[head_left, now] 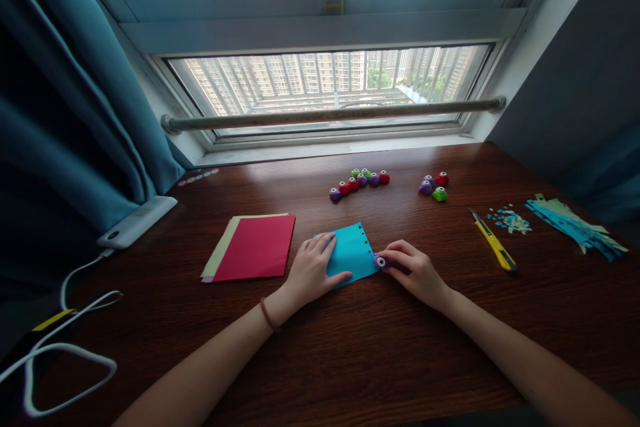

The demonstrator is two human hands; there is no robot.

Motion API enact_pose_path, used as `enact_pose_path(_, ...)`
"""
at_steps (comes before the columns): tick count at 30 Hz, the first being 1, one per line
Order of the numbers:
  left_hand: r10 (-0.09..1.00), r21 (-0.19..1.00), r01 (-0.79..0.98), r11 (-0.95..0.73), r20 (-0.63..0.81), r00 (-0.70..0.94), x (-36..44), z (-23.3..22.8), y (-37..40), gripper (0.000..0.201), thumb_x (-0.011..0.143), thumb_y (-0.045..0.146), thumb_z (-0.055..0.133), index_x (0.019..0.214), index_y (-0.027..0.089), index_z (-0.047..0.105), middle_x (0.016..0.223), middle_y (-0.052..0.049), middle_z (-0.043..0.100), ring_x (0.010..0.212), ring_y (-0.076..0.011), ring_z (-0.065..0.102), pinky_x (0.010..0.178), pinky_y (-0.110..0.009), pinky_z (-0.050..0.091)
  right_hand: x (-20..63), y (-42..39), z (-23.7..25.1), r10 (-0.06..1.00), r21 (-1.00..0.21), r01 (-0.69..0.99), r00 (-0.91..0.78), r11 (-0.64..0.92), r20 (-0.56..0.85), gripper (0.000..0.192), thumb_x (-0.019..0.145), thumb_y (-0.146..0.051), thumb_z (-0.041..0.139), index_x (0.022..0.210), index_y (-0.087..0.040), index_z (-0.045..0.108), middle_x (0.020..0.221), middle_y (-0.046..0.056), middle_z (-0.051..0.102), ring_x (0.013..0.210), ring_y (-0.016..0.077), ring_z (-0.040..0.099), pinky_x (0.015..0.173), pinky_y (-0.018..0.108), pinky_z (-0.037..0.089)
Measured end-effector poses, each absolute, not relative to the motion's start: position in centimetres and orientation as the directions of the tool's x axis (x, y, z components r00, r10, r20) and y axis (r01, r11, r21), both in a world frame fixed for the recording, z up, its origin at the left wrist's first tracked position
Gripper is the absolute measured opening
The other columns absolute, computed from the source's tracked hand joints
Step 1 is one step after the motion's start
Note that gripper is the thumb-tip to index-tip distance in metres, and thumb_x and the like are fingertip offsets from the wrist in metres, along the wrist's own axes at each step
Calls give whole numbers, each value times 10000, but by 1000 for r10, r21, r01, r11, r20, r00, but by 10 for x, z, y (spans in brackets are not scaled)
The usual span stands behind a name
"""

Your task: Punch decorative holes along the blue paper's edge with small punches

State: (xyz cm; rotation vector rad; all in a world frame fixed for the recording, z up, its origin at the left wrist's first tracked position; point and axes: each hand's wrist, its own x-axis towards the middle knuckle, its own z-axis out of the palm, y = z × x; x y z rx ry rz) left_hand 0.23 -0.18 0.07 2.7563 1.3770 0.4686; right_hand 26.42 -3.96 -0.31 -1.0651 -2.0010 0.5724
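Note:
A blue sheet of paper lies on the desk, with a row of small punched holes along its right edge. My left hand rests flat on the sheet's left part, fingers spread. At the lower right edge of the paper, my right hand grips a small purple craft punch between thumb and fingers. The punch sits on the paper's edge, just below the lowest visible hole. More punches in purple, red and green stand in a crooked line beyond the paper.
Stacked red and pale paper lies to the left. Several more punches cluster at the back right. A yellow utility knife, paper confetti and cut paper strips are on the right. A white power bank with a cable sits far left.

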Motion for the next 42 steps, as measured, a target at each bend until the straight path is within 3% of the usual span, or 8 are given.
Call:
enact_pose_path(13,788,152,781,-605,253,561,3,2,-3,726,779,633,507,1272,103,460,1308,-152,465,1189,-320,418,992,-452,339,266,-41,-6,756,-581,484,-421,654,501,376,875,-105,495,1212,-264,542,1043,65,535,954,190,546,831,328,487)
enact_pose_path(19,784,159,775,-611,260,564,3,0,-2,730,777,636,506,1274,103,455,1312,-155,460,1191,-321,414,990,-449,334,269,-38,-3,781,-631,463,-414,623,467,354,881,-109,489,1196,-256,555,1052,65,522,969,183,542,838,314,484)
enact_pose_path(25,783,178,772,-611,278,556,3,0,-2,705,773,616,528,1274,127,457,1304,-148,468,1185,-320,422,987,-445,333,269,-40,-1,740,-591,446,-440,672,509,393,881,-85,467,1223,-265,539,1083,67,525,1005,188,534,872,330,470)
enact_pose_path(30,785,176,773,-609,270,557,3,1,-3,723,766,628,527,1274,118,457,1317,-151,456,1201,-321,406,997,-444,323,261,-42,1,862,-731,457,-267,507,431,269,803,-140,620,1055,-233,613,973,48,548,893,188,568,796,316,502)
enact_pose_path(35,790,165,779,-605,250,560,3,1,-3,744,763,640,520,1274,102,456,1324,-157,446,1209,-320,396,1006,-444,313,254,-40,-2,932,-882,308,-184,355,311,211,790,-183,643,996,-219,611,952,42,536,845,173,594,743,289,543)
enact_pose_path(38,788,166,778,-607,254,561,3,1,-3,751,760,642,521,1284,110,447,1329,-155,442,1209,-320,396,1005,-443,312,255,-40,-2,914,-835,372,-194,405,357,205,796,-170,631,994,-222,618,950,42,538,856,176,586,754,296,533)
enact_pose_path(42,784,167,775,-610,265,561,3,0,-3,753,752,642,531,1287,118,446,1323,-155,448,1201,-324,404,998,-445,316,260,-39,-2,822,-673,471,-313,570,477,278,853,-140,543,1096,-255,612,995,53,542,916,184,565,805,320,502)
